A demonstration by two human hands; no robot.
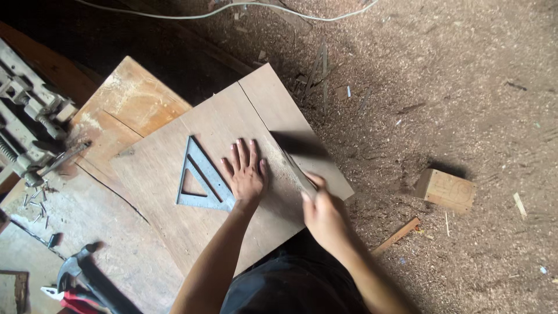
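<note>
- Plywood board [221, 174] lies across the workbench [104, 232], its near right corner overhanging the sawdust floor [453, 93].
- Left hand [246, 174] spread wide, palm flat on the board, fingers splayed; it touches the right edge of the metal triangle square [200, 177] lying on the board.
- Right hand [325, 218] closed around a hand saw [293, 160] at the board's right side; blade is motion-blurred, sawdust beside the cut.
- Risk: left thumb sits just beside the blade's line; a jump of the saw out of its kerf would likely reach it.
- Risk: the board looks held by the palm alone, no clamp visible; it could shift under a stroke and spoil the cut.
- Risk: overhanging strip right of the cut may snap or drop as the cut closes, tearing the veneer.
- Loose nails [36, 203] left of the board, near the bench vise [32, 116], could scratch anything slid that way.
- Hard to make out: saw teeth, kerf depth, any marked line. Red-handled tool [81, 285] below-left of the board is cut off by the frame.
</note>
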